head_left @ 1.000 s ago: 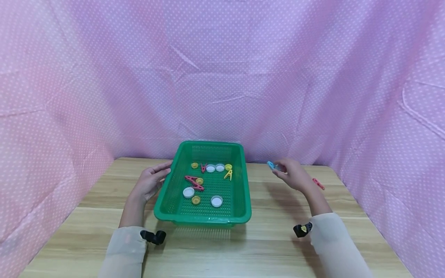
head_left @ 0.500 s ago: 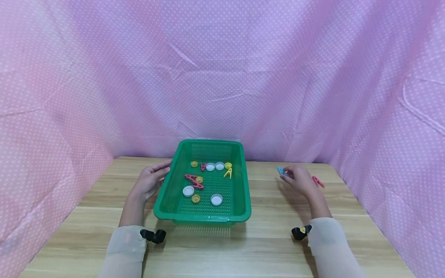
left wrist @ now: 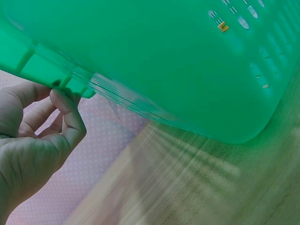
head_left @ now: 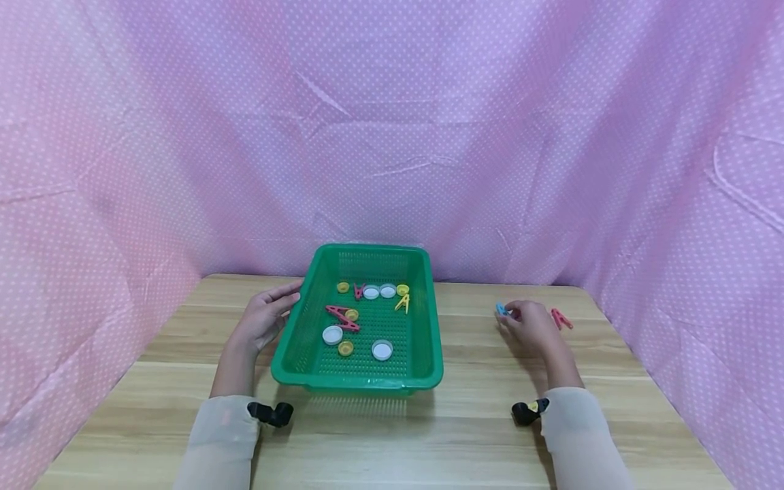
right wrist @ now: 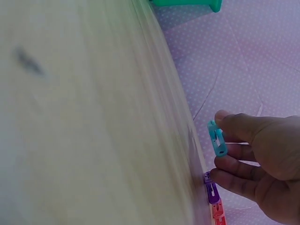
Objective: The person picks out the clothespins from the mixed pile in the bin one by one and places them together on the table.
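Tabletop (head_left: 478, 435) of pale wood carries, in the head view, a green basket (head_left: 367, 383) holding white caps (head_left: 382, 350), gold caps (head_left: 346, 348), a yellow clip (head_left: 401, 303) and pink clips (head_left: 358, 292), all scattered on its slotted floor, open side up, so everything lies within easy reach from above. The left hand (head_left: 265, 318) is at the left rim, fingers over the edge, presumably to steady so light a container without blocking its mouth. Well apart to the right, the right hand (head_left: 531, 321) holds a blue clip (head_left: 501, 309) low by the table's far edge, with a red clip (head_left: 561, 318) lying just beyond it on the wood. From the left wrist, the thumb and a bent finger pinch the basket's overhanging lip from outside; the lip is likely the handiest part, thin enough for a light hold. From the right wrist, the blue clip is nipped between thumb and fingertips, its long body left mostly exposed, which probably suits fine placing better than a full fist. Just below it, a purple clip (right wrist: 212, 191) sits close by the lower fingertips, in line with the red clip; whether those fingertips touch it I cannot tell.
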### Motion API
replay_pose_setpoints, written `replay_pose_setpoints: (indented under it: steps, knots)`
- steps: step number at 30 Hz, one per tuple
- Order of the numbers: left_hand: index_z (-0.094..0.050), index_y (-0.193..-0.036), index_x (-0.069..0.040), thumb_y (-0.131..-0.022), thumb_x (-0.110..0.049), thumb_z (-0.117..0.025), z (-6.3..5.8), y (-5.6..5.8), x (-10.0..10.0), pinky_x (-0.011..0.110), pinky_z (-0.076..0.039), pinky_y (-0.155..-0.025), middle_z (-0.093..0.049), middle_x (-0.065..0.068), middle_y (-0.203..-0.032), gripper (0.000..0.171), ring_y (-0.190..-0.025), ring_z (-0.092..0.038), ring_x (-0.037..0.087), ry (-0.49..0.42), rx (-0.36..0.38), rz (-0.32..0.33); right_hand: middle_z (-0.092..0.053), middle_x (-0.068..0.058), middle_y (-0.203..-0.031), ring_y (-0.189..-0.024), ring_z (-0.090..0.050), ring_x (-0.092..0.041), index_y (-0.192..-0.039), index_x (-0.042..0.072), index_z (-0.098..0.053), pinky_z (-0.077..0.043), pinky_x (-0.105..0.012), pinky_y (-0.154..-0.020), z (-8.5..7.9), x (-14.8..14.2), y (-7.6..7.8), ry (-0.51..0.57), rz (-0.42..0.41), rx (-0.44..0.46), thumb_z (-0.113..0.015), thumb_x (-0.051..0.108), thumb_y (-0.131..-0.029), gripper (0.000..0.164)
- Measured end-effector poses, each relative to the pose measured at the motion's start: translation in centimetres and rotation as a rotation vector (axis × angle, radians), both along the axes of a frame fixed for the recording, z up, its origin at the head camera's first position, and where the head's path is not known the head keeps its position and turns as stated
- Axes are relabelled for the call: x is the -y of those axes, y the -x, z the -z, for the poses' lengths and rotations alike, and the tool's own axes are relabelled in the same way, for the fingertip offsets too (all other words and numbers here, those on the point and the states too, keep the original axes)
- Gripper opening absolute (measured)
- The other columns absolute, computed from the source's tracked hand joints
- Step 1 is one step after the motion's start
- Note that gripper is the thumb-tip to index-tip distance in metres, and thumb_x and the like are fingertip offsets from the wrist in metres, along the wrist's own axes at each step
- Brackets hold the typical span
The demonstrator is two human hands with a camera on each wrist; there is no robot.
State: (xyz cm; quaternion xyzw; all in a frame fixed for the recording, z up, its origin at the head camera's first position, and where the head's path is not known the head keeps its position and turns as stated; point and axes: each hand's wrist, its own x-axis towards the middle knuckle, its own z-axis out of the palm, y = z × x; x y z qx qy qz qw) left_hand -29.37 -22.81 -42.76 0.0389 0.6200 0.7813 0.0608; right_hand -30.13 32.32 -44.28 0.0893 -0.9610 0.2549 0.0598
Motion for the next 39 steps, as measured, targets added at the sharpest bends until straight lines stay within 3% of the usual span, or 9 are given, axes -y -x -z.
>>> replay_pose_setpoints:
  steps: [8,17,28,39]
  knots:
    - [-0.047,-0.149,0.005,-0.101,-0.012,-0.066,-0.1,0.0,0.0,0.028,-0.058,-0.088,-0.072,-0.005,-0.122,0.054,-0.103,-0.068,0.009,0.015,0.009,0.003,-0.067,-0.007,-0.088,-0.079,-0.059,-0.019,-0.116,-0.004,-0.072,-0.05,-0.035,-0.071,0.0,0.1,-0.2,-0.018,-0.012,0.017,-0.069,0.018,-0.099,0.028]
    - [-0.051,-0.147,0.004,-0.102,-0.01,-0.064,0.0,-0.1,0.0,0.028,-0.059,-0.087,-0.072,-0.004,-0.118,0.049,-0.099,-0.069,0.008,0.017,-0.003,-0.005,-0.065,-0.007,-0.085,-0.078,-0.057,-0.021,-0.112,-0.004,-0.072,-0.049,-0.037,-0.069,0.1,0.0,-0.5,-0.061,0.011,0.059,-0.07,0.02,-0.098,0.027]
    - [-0.053,-0.145,0.003,-0.102,-0.009,-0.064,-0.1,-0.1,0.0,0.027,-0.059,-0.086,-0.073,-0.006,-0.117,0.046,-0.098,-0.069,0.008,0.003,-0.004,-0.009,-0.064,-0.011,-0.093,-0.083,-0.057,-0.024,-0.122,-0.007,-0.067,-0.051,-0.039,-0.073,-0.5,-0.1,-1.0,-0.016,0.04,0.161,-0.078,0.018,-0.092,0.04]
    - [-0.049,-0.147,0.006,-0.102,-0.009,-0.065,0.0,0.0,0.0,0.027,-0.059,-0.086,-0.074,-0.005,-0.117,0.05,-0.099,-0.069,0.008,-0.005,-0.008,0.001,-0.061,-0.009,-0.086,-0.077,-0.054,-0.022,-0.119,-0.008,-0.068,-0.046,-0.035,-0.067,-0.2,-0.2,-0.9,-0.037,0.046,0.121,-0.075,0.016,-0.094,0.035]
